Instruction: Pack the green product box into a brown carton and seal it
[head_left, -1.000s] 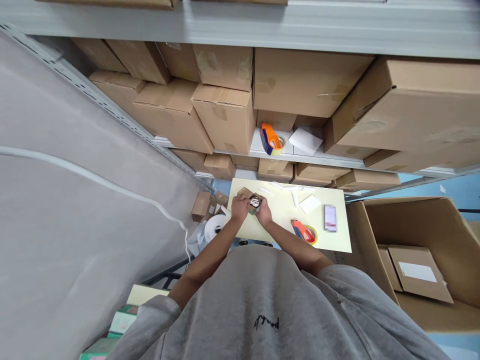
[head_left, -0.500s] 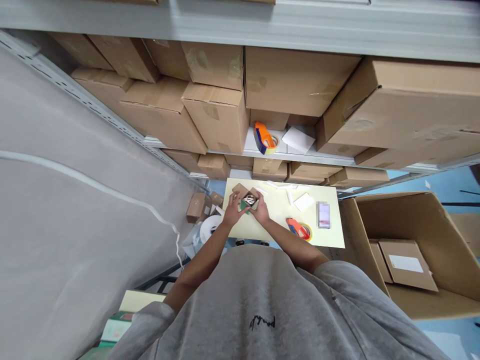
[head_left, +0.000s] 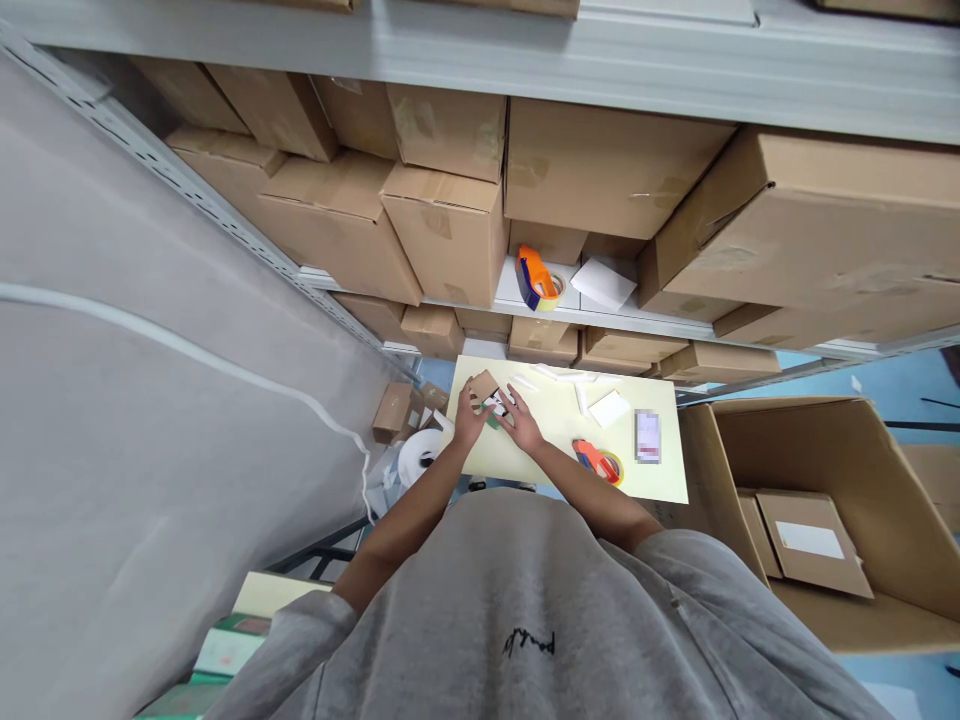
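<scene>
Bracketing a small open brown cardboard box (head_left: 484, 385) between left hand (head_left: 468, 424) and right hand (head_left: 523, 426), over a pale-yellow rectangular tabletop (head_left: 540, 465).
Left: half-curled at box's left side; firmness of grip cannot be told. Right: fingers loosely spread over box opening; any hold on black-and-white contents (head_left: 498, 404) unclear. Orange-handled tape dispenser with yellow roll (head_left: 598, 460) lies right of right hand, near its forearm.
</scene>
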